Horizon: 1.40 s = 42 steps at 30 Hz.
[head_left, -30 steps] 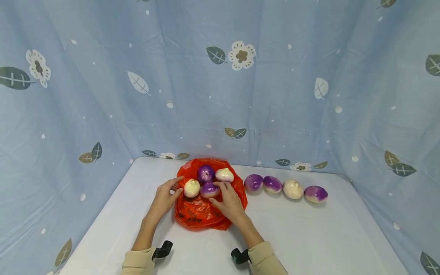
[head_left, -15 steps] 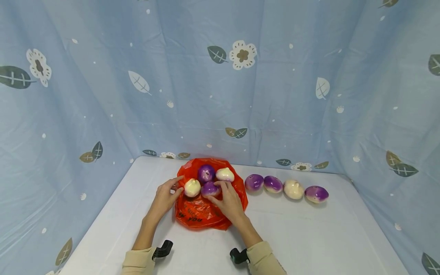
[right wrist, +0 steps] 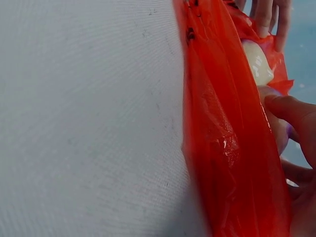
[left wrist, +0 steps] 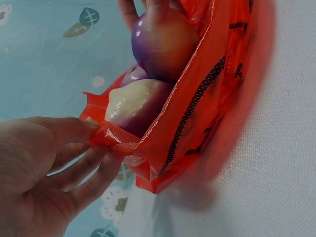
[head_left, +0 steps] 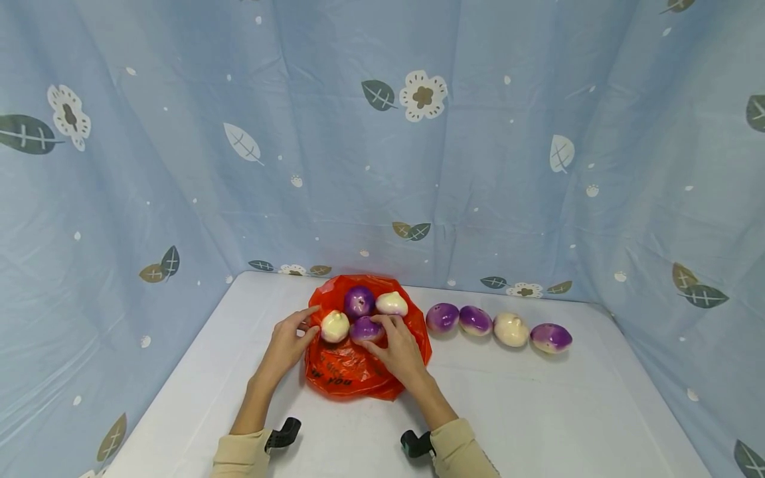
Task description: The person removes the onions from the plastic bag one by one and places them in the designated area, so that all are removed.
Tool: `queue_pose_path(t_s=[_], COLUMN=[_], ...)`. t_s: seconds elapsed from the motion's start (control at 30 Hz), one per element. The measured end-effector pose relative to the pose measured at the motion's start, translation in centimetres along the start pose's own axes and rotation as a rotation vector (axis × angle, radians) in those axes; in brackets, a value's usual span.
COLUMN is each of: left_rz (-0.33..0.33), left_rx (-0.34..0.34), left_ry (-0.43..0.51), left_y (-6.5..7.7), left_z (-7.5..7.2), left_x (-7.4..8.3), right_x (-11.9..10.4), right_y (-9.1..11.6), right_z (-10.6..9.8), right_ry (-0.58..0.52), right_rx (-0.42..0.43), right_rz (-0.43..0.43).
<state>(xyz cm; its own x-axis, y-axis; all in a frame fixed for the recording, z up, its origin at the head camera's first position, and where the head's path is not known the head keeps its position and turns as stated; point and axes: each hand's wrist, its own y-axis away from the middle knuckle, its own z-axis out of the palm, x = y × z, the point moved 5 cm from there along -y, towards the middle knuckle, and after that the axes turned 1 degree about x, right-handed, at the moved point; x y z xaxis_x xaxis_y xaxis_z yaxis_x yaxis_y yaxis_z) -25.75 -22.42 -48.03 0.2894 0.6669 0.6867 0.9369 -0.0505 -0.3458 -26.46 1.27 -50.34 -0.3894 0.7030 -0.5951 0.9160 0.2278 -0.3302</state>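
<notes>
A red plastic bag (head_left: pixel 343 365) with dark lettering lies opened out on the table, its mouth facing up. Several glossy purple-and-white turnips rest inside it. My left hand (head_left: pixel 285 342) pinches the bag's left rim between thumb and fingers, beside a pale-topped turnip (head_left: pixel 335 326). With thumb and fingertips, my right hand (head_left: pixel 399 348) grips a purple turnip (head_left: pixel 362 329) at the bag's middle. Behind that one sit a darker purple turnip (head_left: pixel 359 302) and a white-topped turnip (head_left: pixel 391 304). In the right wrist view the bag's wall (right wrist: pixel 222 133) hides most of the contents.
To the right of the bag, more turnips lie in a row on the white table (head_left: pixel 538 425), from a purple one (head_left: pixel 442 318) past a cream one (head_left: pixel 510 330) to a purple-and-white one (head_left: pixel 550 338). A blue patterned curtain (head_left: pixel 335 166) hangs behind and at both sides.
</notes>
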Motion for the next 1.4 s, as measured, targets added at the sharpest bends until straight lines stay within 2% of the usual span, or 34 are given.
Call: queue_pose_path(t_s=[0.33, 0.7, 0.97, 1.17, 1.4], left_rz=[0.015, 0.005, 0.008, 0.007, -0.005], left_rx=[0.008, 0.011, 0.012, 0.015, 0.015], left_ry=[-0.006, -0.006, -0.004, 0.001, -0.007], left_y=[0.0, 0.1, 0.1, 0.1, 0.2], left_z=[0.0, 0.0, 0.0, -0.1, -0.3], left_x=[-0.1, -0.2, -0.4, -0.4, -0.4], right_x=[0.1, 0.3, 0.3, 0.4, 0.2], right_y=[-0.1, -0.1, 0.1, 0.4, 0.8], right_z=[0.0, 0.0, -0.1, -0.3, -1.6], right_ry=[-0.021, -0.04, -0.052, -0.056, -0.097], right_rx=[-0.014, 0.009, -0.016, -0.003, 0.043], right_rz=[0.009, -0.006, -0.007, -0.036, -0.085])
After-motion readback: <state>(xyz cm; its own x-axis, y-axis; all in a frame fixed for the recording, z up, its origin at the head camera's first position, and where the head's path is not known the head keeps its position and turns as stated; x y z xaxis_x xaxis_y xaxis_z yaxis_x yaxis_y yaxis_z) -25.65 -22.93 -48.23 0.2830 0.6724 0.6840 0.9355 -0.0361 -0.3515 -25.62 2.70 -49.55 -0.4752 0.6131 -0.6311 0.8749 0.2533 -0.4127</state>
